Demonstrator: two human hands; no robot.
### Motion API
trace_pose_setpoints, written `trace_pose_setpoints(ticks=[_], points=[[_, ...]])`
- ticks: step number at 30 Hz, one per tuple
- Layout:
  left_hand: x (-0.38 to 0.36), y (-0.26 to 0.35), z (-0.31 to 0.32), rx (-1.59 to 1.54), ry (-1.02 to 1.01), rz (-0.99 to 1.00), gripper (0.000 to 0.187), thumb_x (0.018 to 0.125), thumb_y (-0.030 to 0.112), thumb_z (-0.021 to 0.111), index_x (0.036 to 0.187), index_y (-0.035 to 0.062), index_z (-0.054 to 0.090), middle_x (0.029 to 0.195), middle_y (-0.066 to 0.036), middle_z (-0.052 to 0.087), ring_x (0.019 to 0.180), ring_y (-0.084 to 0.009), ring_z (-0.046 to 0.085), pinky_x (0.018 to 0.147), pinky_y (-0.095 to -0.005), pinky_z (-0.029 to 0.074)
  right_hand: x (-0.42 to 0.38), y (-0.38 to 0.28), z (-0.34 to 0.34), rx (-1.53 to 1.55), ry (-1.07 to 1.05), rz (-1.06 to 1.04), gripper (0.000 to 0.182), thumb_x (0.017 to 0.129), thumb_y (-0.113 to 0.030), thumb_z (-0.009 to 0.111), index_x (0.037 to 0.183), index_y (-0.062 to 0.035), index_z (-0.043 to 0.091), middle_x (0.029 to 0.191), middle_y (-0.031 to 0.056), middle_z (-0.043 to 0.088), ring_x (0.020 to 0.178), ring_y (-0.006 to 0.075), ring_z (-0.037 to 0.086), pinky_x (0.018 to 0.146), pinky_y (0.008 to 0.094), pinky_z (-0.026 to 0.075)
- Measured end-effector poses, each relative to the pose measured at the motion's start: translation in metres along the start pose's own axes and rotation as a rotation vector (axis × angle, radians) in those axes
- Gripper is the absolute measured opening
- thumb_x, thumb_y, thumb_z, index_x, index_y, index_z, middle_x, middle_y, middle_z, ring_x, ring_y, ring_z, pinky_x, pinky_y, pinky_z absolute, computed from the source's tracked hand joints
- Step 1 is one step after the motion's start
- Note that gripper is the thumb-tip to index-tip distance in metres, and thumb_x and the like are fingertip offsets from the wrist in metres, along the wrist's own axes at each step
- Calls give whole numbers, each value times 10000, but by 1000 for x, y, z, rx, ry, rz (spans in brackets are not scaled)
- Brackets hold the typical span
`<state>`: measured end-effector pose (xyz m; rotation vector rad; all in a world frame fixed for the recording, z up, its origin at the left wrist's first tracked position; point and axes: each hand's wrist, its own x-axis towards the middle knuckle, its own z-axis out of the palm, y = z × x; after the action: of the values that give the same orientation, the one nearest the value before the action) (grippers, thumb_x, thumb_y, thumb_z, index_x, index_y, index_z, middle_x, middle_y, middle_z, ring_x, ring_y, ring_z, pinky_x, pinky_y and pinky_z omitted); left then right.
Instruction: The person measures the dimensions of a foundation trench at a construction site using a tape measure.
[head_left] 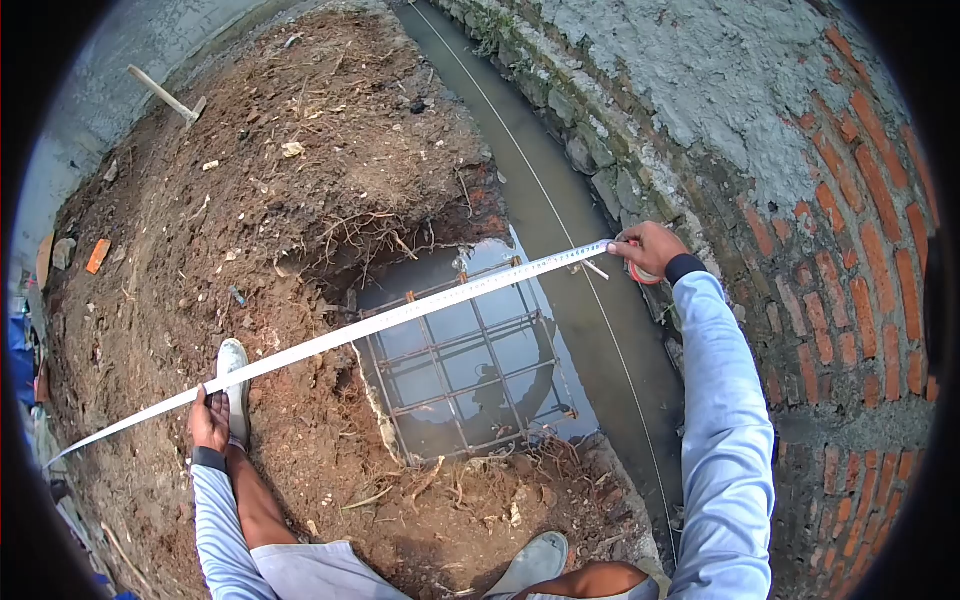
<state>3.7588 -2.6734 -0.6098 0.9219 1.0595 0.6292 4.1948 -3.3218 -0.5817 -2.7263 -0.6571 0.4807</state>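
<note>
A long white measuring tape (400, 318) is stretched across a square water-filled pit, from the far left to my right hand. My left hand (209, 421) is closed on the tape beside my left boot (232, 372). Over the channel, my right hand (652, 248) pinches the tape near its round red-edged case (644, 273), most of which the hand hides. Under the tape, a rusty rebar grid (432, 345) lies in the pit, partly under murky water. A thin string line (530, 162) runs along the channel, close to my right hand.
My right boot (540, 562) stands at the pit's near edge. Loose soil (290, 190) with roots surrounds the pit. A channel of brown water (575, 330) runs alongside a brick wall (825, 260). A wooden-handled tool (165, 95) leans at the upper left, above a brick piece (98, 256).
</note>
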Motion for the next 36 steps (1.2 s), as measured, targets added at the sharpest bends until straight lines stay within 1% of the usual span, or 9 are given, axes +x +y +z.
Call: trace_pose_setpoints(ticks=[6,9,11,12,13,14,16,26,36], points=[[-5,-5,6,-28,3,-18,209,900,208,490,1050,65,514,1046,-61,566,948,-180,538,836,-325,426,2,4,-3,-28,90,-53,403,763,-430,601,795,-30,641,630,155,571,604,323,541,578,384,415],[-2,-15,5,-105,9,-33,225,902,175,471,1051,8,445,1053,-117,539,953,-236,513,872,-379,419,3,2,-7,81,45,-101,379,773,-338,593,760,40,612,593,130,556,557,189,523,534,341,399],[-19,-8,24,-101,44,-86,253,901,150,458,1080,-27,438,1085,-159,532,934,-273,544,812,-395,461,22,63,27,97,328,-218,318,789,-272,617,735,39,579,571,59,513,531,135,466,520,299,394],[-8,-18,21,-142,-4,4,271,901,160,459,1099,-23,439,1043,-134,565,866,-258,579,740,-366,491,24,70,31,274,251,-104,305,802,-278,616,811,25,580,673,77,527,600,138,488,568,297,409],[-28,-8,36,-90,50,16,268,900,182,468,1093,-4,454,966,-98,600,801,-226,597,668,-340,508,37,91,23,40,119,-93,306,803,-273,618,852,26,580,731,95,540,629,147,497,595,309,418],[-30,-7,36,-40,31,16,275,903,188,461,1107,6,437,977,-98,586,839,-236,597,650,-347,517,1,10,-15,-275,-22,-20,407,830,-396,521,1092,-91,585,1001,200,602,931,367,557,801,400,436],[-27,-7,37,-86,55,10,230,901,221,478,1044,40,487,897,-65,613,690,-158,596,595,-287,522,-5,5,-18,-234,-43,-43,419,850,-390,490,1110,-70,566,1004,205,600,921,372,561,782,413,441],[-19,-5,20,-141,52,17,252,927,185,407,1085,-11,425,971,-126,588,765,-209,622,557,-281,547,-18,2,-27,-201,-39,33,447,849,-365,510,1110,-6,560,1032,243,572,953,371,532,830,398,406],[-31,2,20,-89,88,66,220,914,220,462,1026,34,494,872,-50,578,666,-125,557,561,-263,520,-26,-23,-32,-208,-16,55,457,851,-377,517,1091,9,566,999,232,595,902,367,557,798,405,417]])
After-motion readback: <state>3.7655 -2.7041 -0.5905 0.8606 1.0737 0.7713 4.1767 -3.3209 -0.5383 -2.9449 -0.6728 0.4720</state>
